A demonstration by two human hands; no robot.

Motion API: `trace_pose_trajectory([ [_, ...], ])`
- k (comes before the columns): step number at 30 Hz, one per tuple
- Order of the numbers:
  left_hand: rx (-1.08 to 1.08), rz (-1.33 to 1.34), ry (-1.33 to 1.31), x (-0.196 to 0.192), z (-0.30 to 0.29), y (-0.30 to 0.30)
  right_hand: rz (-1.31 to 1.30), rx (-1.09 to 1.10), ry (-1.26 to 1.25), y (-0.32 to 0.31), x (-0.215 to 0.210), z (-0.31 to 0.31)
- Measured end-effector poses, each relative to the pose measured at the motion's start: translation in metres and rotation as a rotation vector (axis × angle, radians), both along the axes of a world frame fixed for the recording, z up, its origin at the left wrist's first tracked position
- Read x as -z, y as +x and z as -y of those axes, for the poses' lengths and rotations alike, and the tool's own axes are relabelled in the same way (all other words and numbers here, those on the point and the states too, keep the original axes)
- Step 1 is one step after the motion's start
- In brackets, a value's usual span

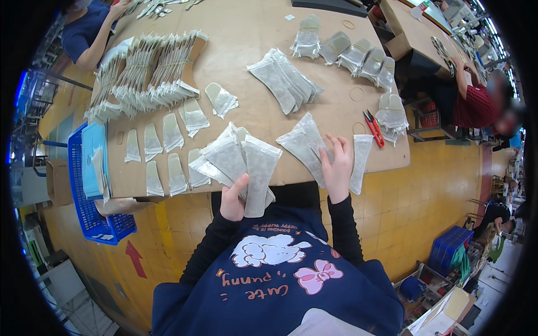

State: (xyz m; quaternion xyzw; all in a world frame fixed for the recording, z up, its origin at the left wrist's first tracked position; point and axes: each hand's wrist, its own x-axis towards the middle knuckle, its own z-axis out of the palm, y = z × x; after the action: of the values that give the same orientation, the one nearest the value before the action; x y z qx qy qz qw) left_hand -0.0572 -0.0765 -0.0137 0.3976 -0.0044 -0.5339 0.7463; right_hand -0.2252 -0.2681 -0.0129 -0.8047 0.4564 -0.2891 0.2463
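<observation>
My left hand (233, 200) grips a fanned bunch of pale grey-white fabric pieces (261, 168), wide at one end and narrow at the other. At the table's near edge, my right hand (337, 168) has its thumb over the side of a single similar fabric piece (302, 143). The grip's underside is hidden; a thin dark line by the thumb is too small to name. Just right of that hand, a narrow fabric piece (360, 162) overhangs the edge. Red-handled thread snips (376, 133) lie further right. Beyond my hands is a fanned pile of pieces (286, 81).
Tall rows of bundled pieces (151, 67) stand at the far left of the brown-covered table (241, 33). Smaller pieces (172, 133) lie in front of them. More bundles (358, 55) line the right. A blue basket (84, 207) adjoins the left edge. Co-workers sit far left and right.
</observation>
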Motion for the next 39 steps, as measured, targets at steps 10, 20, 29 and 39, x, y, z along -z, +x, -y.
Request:
trace_pose_trajectory([
  [10, -0.102, -0.101, -0.098, -0.001, -0.003, -0.007, -0.126, 0.001, -0.058, -0.001, 0.007, 0.001],
  [20, -0.054, 0.058, -0.017, -0.011, 0.015, -0.013, 0.582, -0.367, 1.016, 0.013, -0.015, -0.065],
  [29, 0.000, 0.140, 0.094, -0.018, 0.020, -0.020, 0.781, -0.284, 0.955, 0.011, -0.029, -0.078],
  [39, 0.132, 0.211, 0.060, -0.009, 0.021, -0.025, 0.634, -0.283, 0.563, 0.026, -0.042, -0.085],
])
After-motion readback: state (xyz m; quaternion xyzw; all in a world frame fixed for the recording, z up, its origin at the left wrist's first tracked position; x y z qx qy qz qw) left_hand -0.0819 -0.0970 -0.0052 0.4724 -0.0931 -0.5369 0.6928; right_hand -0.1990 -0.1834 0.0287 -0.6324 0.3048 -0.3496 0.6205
